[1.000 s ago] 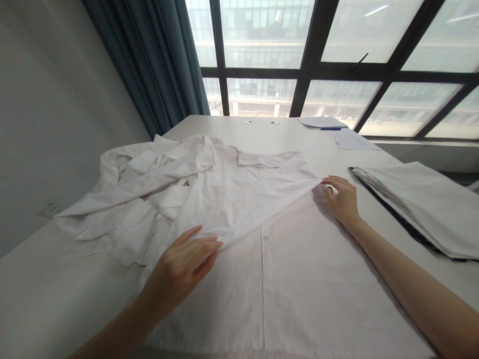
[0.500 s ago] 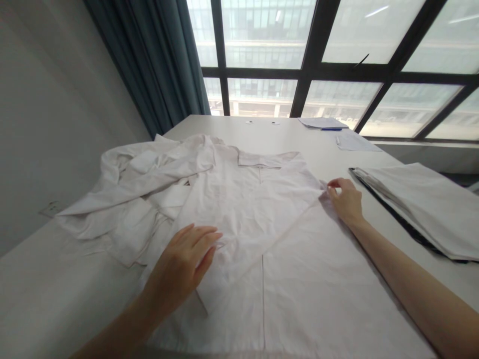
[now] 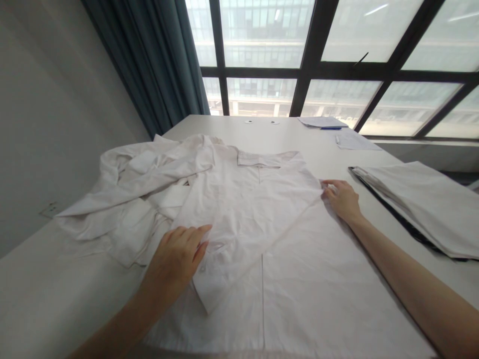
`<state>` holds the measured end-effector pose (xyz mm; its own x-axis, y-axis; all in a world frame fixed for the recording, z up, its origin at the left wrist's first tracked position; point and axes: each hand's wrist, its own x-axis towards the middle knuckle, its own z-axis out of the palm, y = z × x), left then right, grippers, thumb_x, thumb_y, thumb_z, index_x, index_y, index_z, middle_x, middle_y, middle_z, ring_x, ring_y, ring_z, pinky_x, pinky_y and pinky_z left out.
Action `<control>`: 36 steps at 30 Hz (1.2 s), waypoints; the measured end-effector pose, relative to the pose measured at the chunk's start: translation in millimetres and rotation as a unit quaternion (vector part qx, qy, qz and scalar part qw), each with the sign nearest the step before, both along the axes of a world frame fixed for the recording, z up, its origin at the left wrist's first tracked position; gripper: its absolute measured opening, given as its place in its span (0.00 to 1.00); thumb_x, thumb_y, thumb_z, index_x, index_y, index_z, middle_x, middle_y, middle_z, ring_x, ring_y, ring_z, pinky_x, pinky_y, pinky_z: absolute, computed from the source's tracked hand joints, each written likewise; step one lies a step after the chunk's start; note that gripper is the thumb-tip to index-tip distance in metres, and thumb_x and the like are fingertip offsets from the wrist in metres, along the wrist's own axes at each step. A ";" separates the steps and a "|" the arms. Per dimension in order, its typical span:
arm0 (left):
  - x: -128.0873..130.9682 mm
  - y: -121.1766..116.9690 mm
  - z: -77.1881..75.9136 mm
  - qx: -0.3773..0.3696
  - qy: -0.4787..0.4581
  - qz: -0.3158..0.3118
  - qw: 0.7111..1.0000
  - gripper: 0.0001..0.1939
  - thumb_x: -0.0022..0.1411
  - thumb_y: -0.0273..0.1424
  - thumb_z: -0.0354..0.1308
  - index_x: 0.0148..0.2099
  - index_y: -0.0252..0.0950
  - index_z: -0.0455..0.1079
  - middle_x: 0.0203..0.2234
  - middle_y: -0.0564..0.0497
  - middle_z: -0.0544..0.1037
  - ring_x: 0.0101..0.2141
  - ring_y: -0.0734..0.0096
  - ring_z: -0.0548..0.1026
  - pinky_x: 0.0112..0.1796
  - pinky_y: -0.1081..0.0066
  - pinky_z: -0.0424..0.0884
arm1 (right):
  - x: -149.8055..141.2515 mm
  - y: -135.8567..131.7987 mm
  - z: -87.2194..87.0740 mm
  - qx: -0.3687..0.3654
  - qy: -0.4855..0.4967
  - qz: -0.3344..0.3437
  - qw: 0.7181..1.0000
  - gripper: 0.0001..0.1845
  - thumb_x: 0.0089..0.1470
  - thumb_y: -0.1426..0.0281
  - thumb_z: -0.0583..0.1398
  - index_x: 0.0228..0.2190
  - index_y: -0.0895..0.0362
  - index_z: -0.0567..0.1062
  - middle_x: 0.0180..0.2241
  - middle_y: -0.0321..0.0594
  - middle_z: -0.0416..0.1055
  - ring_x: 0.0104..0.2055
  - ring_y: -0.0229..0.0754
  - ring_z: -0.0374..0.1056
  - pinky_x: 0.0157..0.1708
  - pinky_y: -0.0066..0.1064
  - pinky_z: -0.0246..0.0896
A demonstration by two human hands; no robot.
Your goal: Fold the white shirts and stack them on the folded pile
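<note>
White cloth makes up the shirt (image 3: 307, 284), which lies flat on the table (image 3: 269, 135), close to the near edge. One sleeve (image 3: 269, 212) lies slanted across it, and its end points at the near left corner of the table. The left hand (image 3: 179, 254) is over that end, with its fingers a bit bent and a gap by the thumb. The right hand (image 3: 342, 199) pinches a bit of the shirt at its side, toward the table's right edge. A pile of white clothes (image 3: 138, 229) sits along the left edge, right beside the shirt. By the right edge lies a folded white cloth (image 3: 422, 204) with something black (image 3: 411, 230) under it. Papers (image 3: 324, 122) and a blue pen (image 3: 331, 128) are at the far right corner. Past the far edge is a big window (image 3: 262, 35), with a blue curtain (image 3: 160, 55) near the far left corner.
</note>
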<state>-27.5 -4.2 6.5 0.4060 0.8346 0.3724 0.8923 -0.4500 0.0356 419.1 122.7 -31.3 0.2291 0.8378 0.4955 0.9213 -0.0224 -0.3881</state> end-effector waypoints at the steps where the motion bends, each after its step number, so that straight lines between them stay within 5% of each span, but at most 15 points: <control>1: 0.1 0.1 -0.4 0.001 -0.003 -0.005 1.000 0.15 0.68 0.29 0.47 0.52 0.36 0.70 0.36 0.47 0.79 0.36 0.57 0.74 0.39 0.57 0.68 | 0.8 0.7 -0.7 0.006 0.004 -0.001 1.000 0.19 0.52 0.65 0.54 0.42 0.54 0.79 0.43 0.49 0.76 0.47 0.56 0.69 0.46 0.49 0.62; 15: 1.6 -0.2 -3.9 0.004 0.003 -0.027 1.000 0.15 0.68 0.27 0.48 0.54 0.36 0.68 0.37 0.47 0.78 0.37 0.57 0.73 0.41 0.57 0.68 | 3.3 -0.9 12.9 -0.026 0.128 -0.002 0.991 0.22 0.49 0.64 0.60 0.47 0.51 0.78 0.35 0.42 0.80 0.29 0.46 0.70 0.34 0.38 0.63; 20: 3.3 -0.6 -0.5 0.013 -0.020 -0.036 0.999 0.16 0.69 0.27 0.45 0.54 0.36 0.69 0.37 0.47 0.78 0.36 0.59 0.74 0.41 0.58 0.68 | -3.6 -1.2 17.2 0.009 0.365 0.019 0.931 0.23 0.40 0.61 0.66 0.41 0.53 0.80 0.28 0.39 0.77 0.21 0.39 0.64 0.19 0.30 0.54; 25: 5.0 -1.7 3.2 0.011 -0.061 -0.043 0.997 0.15 0.70 0.27 0.45 0.54 0.37 0.69 0.36 0.48 0.77 0.37 0.62 0.74 0.42 0.61 0.67 | -3.8 5.0 19.8 0.096 0.447 0.025 0.889 0.19 0.37 0.62 0.68 0.35 0.53 0.80 0.29 0.40 0.77 0.27 0.41 0.69 0.22 0.30 0.59; 29: 4.3 -1.7 0.8 0.002 -0.064 -0.048 0.997 0.16 0.70 0.28 0.45 0.55 0.37 0.68 0.37 0.48 0.77 0.37 0.62 0.74 0.43 0.61 0.67 | -2.6 2.8 21.2 0.064 0.382 0.028 0.921 0.20 0.46 0.60 0.62 0.41 0.55 0.80 0.36 0.46 0.79 0.29 0.41 0.69 0.23 0.30 0.60; 36: 3.7 0.1 -1.5 -0.001 -0.057 -0.052 0.997 0.16 0.69 0.28 0.46 0.54 0.36 0.69 0.38 0.47 0.78 0.39 0.61 0.75 0.43 0.59 0.69 | -6.7 -4.8 21.0 -0.016 0.264 0.064 0.962 0.19 0.46 0.59 0.62 0.39 0.54 0.82 0.29 0.39 0.76 0.19 0.34 0.57 0.18 0.29 0.51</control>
<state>-23.8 -4.2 5.0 0.4450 0.7908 0.4203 0.8310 -0.5396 0.1353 412.4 117.9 -10.2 0.3362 0.8887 0.3118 0.5925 0.0578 -0.8035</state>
